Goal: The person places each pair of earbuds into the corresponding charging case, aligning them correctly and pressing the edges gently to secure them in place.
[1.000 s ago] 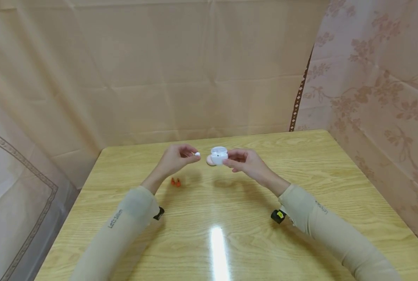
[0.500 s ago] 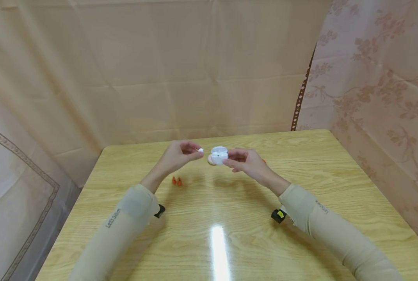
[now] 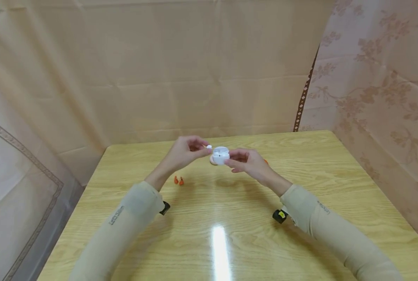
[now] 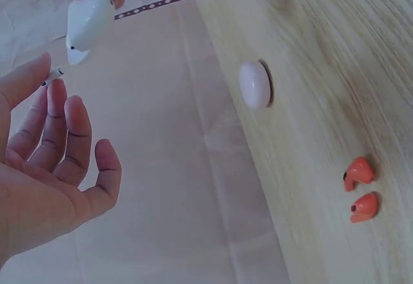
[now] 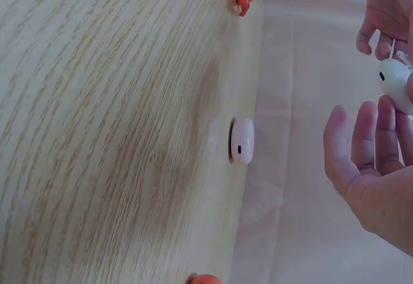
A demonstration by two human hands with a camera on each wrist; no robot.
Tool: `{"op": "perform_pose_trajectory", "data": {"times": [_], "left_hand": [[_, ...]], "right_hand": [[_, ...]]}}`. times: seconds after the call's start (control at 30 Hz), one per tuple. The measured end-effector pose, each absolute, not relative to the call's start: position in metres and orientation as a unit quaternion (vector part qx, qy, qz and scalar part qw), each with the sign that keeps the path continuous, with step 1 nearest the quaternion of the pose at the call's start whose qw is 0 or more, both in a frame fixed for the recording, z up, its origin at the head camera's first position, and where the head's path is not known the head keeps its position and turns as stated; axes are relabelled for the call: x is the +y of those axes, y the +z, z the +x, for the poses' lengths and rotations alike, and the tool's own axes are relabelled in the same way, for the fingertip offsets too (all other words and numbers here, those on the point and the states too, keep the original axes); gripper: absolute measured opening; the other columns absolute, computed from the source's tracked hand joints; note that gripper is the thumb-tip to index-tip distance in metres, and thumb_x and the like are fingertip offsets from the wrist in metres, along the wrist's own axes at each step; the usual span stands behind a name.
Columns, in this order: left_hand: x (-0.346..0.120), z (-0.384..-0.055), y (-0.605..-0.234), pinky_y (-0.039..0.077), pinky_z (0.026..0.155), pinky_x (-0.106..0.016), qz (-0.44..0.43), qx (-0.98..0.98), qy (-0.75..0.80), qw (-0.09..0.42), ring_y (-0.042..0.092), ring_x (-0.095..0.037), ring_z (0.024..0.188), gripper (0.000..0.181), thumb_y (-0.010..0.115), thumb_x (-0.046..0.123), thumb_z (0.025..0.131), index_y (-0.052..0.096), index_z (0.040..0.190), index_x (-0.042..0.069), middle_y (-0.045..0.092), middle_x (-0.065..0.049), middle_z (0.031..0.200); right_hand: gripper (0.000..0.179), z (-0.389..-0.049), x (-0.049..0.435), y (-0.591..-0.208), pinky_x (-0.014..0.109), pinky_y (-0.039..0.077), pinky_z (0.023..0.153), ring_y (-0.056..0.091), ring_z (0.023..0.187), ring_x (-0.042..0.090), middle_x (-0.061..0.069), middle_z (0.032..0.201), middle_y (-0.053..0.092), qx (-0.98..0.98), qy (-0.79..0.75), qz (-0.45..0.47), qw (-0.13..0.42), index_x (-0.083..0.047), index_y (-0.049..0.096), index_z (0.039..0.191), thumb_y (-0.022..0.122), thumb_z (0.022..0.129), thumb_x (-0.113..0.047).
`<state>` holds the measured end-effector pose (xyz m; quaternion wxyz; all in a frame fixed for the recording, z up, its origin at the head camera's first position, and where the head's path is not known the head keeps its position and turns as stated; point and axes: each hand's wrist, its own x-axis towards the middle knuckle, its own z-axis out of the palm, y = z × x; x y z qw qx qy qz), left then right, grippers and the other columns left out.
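My left hand (image 3: pixel 185 153) pinches a small white earbud (image 4: pixel 53 76) between thumb and fingertip. Opposite it, my right hand (image 3: pixel 248 163) grips a white earbud charging case (image 3: pixel 221 157) whose lid stands up. Both are held above the table, the earbud just left of the case's raised lid in the head view. A gap shows between earbud and case in the left wrist view. The inside of the case is too small to make out. Seen from the right wrist, the case (image 5: pixel 395 81) is partly cut off by the frame edge.
A pale pink earbud case (image 4: pixel 255 84) lies on the wooden table (image 3: pixel 201 218) behind the white one. Two orange earbuds (image 4: pixel 361 189) rest on the left side. An orange object (image 5: pixel 205 279) sits partly hidden behind my right hand. Curtains hang beyond the table's far edge.
My left hand has moved right and slightly farther away with the earbud, bringing it close to the white case. The right hand has kept its grip and hardly moved.
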<state>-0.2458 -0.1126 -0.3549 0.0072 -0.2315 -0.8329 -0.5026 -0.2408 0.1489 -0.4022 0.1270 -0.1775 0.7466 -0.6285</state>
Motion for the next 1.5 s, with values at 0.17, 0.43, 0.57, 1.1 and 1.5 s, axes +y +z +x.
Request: {"op": "perform_pose_trajectory", "data": {"times": [0.17,0.43,0.57,1.1,1.5], "left_hand": [[-0.104,-0.244,-0.351,0.051,0.068,-0.032,-0.238,-0.830,-0.504,0.002,0.065,-0.021,0.077,0.021,0.081,0.023,0.090,0.075,0.104,0.008,0.071,-0.005,0.085],[-0.093,-0.241,-0.347,0.050,0.066,-0.030,-0.257,-0.819,-0.512,-0.011,0.065,-0.022,0.074,0.019,0.080,0.020,0.091,0.075,0.104,0.008,0.071,-0.005,0.084],[-0.091,-0.240,-0.347,0.050,0.064,-0.029,-0.255,-0.818,-0.516,-0.013,0.065,-0.021,0.073,0.017,0.080,0.018,0.091,0.075,0.103,0.007,0.072,-0.005,0.084],[-0.080,-0.240,-0.355,0.048,0.060,-0.031,-0.248,-0.836,-0.489,0.021,0.065,-0.020,0.076,0.023,0.081,0.030,0.089,0.075,0.102,0.012,0.072,0.003,0.082],[-0.074,-0.235,-0.356,0.057,0.069,-0.036,-0.216,-0.846,-0.484,0.054,0.063,-0.023,0.099,0.024,0.082,0.034,0.087,0.074,0.101,0.016,0.064,0.003,0.114]], "right_hand": [[0.041,-0.242,0.150,-0.405,0.056,0.053,0.091,0.068,0.098,0.026,0.017,0.113,0.068,0.741,-0.633,-0.182,0.133,0.002,0.065,0.125,0.076,0.094,-0.022],[0.039,-0.241,0.150,-0.405,0.055,0.053,0.091,0.067,0.100,0.028,0.016,0.115,0.068,0.743,-0.627,-0.193,0.134,0.000,0.065,0.125,0.075,0.095,-0.023],[0.040,-0.240,0.151,-0.404,0.044,0.058,0.086,0.067,0.100,0.028,0.015,0.115,0.068,0.744,-0.625,-0.195,0.134,0.000,0.065,0.125,0.075,0.095,-0.024],[0.039,-0.241,0.151,-0.404,0.051,0.055,0.089,0.067,0.099,0.026,0.014,0.114,0.069,0.745,-0.625,-0.196,0.125,0.000,0.065,0.125,0.075,0.095,-0.023],[0.039,-0.241,0.150,-0.402,0.050,0.056,0.088,0.068,0.098,0.026,0.014,0.114,0.070,0.747,-0.623,-0.196,0.125,0.000,0.065,0.125,0.075,0.095,-0.023]]}}
